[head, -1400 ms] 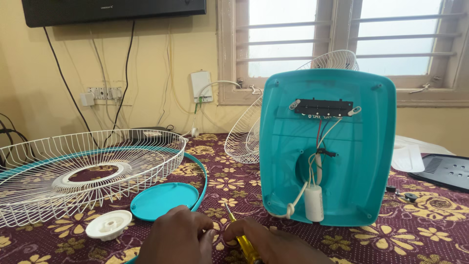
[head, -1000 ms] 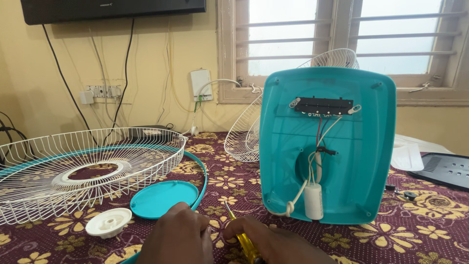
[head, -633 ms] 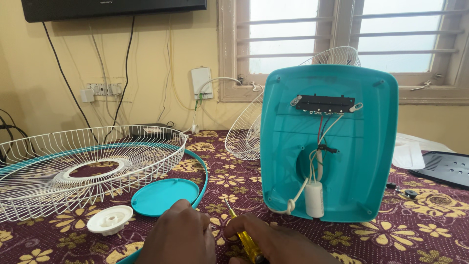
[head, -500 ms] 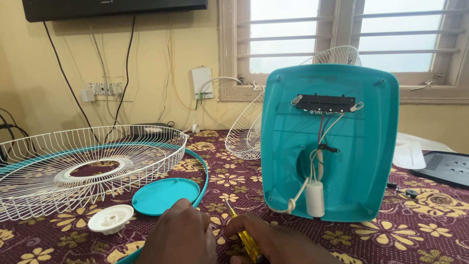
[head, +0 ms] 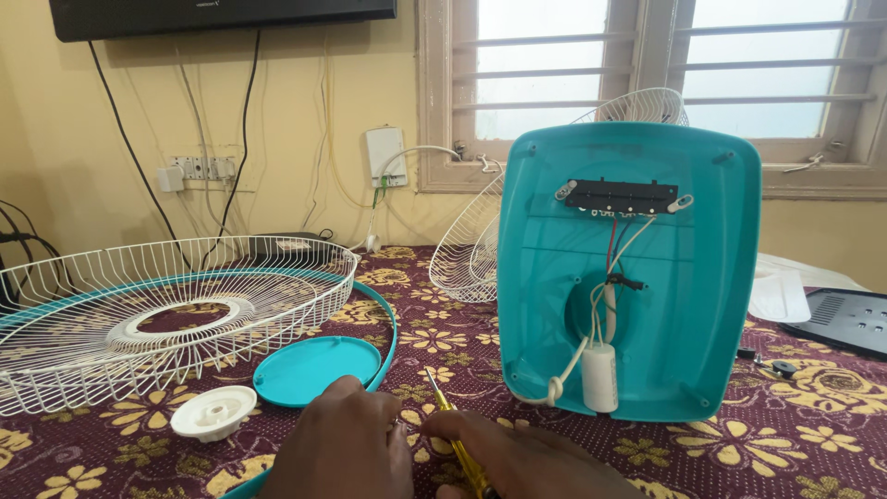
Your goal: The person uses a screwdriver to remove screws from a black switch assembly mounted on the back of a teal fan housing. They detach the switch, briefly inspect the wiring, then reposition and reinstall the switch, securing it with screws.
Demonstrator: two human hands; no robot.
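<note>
My left hand (head: pixel 346 444) and right hand (head: pixel 522 462) sit together at the near edge of the maroon cloth with yellow flowers (head: pixel 434 342) that covers the table. The right fingers are clamped on a yellow-handled screwdriver with a thin metal shaft (head: pixel 453 434), its tip pointing away from me — the left fingers are curled down beside it, but I cannot tell what, if anything, they grip.

Just beyond the left hand lies a round teal plastic cap (head: pixel 314 368), with a teal ring (head: pixel 388 323) curving around its far side. A small white plastic knob (head: pixel 214 412) lies near the left part of the near edge. Farther left rests a large white wire fan guard with a teal rim (head: pixel 157 310), tilted slightly.

On the right half stands an upright teal plastic fan base shell (head: pixel 665 305), open side toward me, with a black switch strip (head: pixel 621 196), loose wires and a white cylindrical capacitor (head: pixel 600 377) hanging low. Behind it leans a second white wire guard (head: pixel 476 245). A dark flat panel (head: pixel 841 319) lies at the right edge.

Behind — a yellow wall, a barred window (head: pixel 647 74), a wall socket strip (head: pixel 199 168) and a dark screen (head: pixel 222 14).
</note>
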